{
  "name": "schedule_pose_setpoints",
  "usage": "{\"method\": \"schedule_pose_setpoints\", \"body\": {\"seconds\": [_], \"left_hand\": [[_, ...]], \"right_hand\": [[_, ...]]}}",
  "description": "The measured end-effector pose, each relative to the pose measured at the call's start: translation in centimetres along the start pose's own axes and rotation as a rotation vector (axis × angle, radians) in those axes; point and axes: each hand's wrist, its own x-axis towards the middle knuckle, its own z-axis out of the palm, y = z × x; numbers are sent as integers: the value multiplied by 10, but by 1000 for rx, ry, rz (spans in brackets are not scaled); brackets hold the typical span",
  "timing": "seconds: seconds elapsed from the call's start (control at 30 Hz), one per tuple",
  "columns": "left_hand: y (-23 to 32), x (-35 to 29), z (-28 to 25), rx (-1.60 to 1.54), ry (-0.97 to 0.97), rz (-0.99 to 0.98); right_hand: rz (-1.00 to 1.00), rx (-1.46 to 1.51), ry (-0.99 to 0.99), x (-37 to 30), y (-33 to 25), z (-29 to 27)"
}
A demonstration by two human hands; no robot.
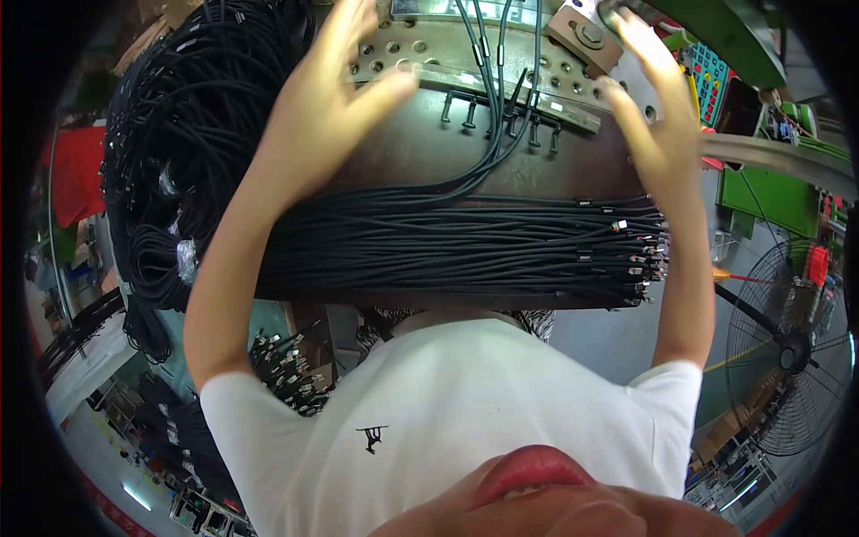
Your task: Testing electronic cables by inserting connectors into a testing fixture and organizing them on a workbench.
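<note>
My left hand [335, 103] is raised at the near left of a drilled metal plate [394, 46], thumb and fingers stretched apart, holding nothing visible. On the other side my right hand [660, 112] reaches up beside a metal block [583, 38], thumb and fingers spread; whether its fingertips touch anything there I cannot tell. Between the hands, several black cables [490, 98] run from the plate across a metal bar [573, 115] and curve left. Small black pegs [470, 115] hang along the bar. Nearer me lies a wide row of black cables [429, 246], connector ends at right.
Coiled black cables [206, 98] are heaped at the left. A large fan [792, 353] stands at the right, below a green machine part [769, 201]. A turquoise keypad [710, 85] sits at the far right. A metal rail [778, 154] extends beyond my right wrist.
</note>
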Motion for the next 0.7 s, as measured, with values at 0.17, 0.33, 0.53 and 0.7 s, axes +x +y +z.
{"method": "schedule_pose_setpoints", "body": {"seconds": [0.17, 0.33, 0.53, 0.7], "left_hand": [[51, -192, -59, -164, -1167, -433], [-22, -258, 0, 446, -680, -553], [-48, -272, 7, 483, -485, -483], [-52, -278, 10, 540, -439, -407]], "right_hand": [[665, -39, 499, -238, 10, -73], [760, -174, -339, -349, -30, 18], [862, -3, -152, -343, -34, 44], [769, 7, -169, -329, -32, 38]]}}
